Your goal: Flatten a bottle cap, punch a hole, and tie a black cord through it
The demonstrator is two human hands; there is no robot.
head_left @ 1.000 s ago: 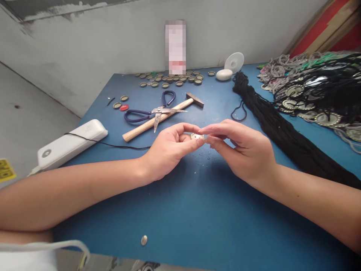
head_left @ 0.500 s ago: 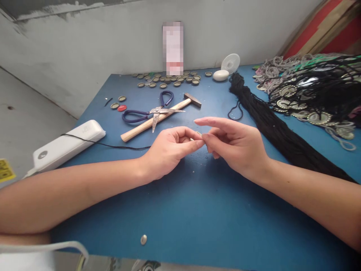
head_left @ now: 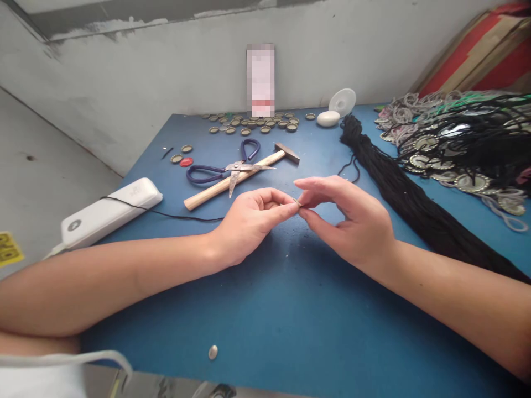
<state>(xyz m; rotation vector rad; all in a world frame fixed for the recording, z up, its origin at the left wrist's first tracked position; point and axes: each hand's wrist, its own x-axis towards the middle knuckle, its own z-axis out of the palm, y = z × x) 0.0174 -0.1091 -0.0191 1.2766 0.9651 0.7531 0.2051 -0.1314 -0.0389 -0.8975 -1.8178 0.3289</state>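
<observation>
Above the middle of the blue table, my left hand [head_left: 259,221] pinches a small metal bottle cap [head_left: 296,203] between thumb and fingers. Only a bit of its edge shows; the rest is covered by my fingertips. From the other side, my right hand [head_left: 348,215] has its thumb and fingertips closed at the cap's right edge, the forefinger arched above. A black cord [head_left: 182,216] runs from across the white power bank [head_left: 112,213] to behind my left hand.
Blue-handled scissors [head_left: 234,167] lie open across a wooden-handled hammer [head_left: 232,179]. Several bottle caps [head_left: 245,132] lie at the back below a phone [head_left: 260,80]. A black cord bundle [head_left: 398,193] and a heap of corded medallions [head_left: 456,143] are right. A metal disc [head_left: 213,352] lies near the front edge.
My right fingers have shifted on the cap: the thumb sits slightly lower and the forefinger is more bent. My left hand keeps its pinch. The view has tilted slightly.
</observation>
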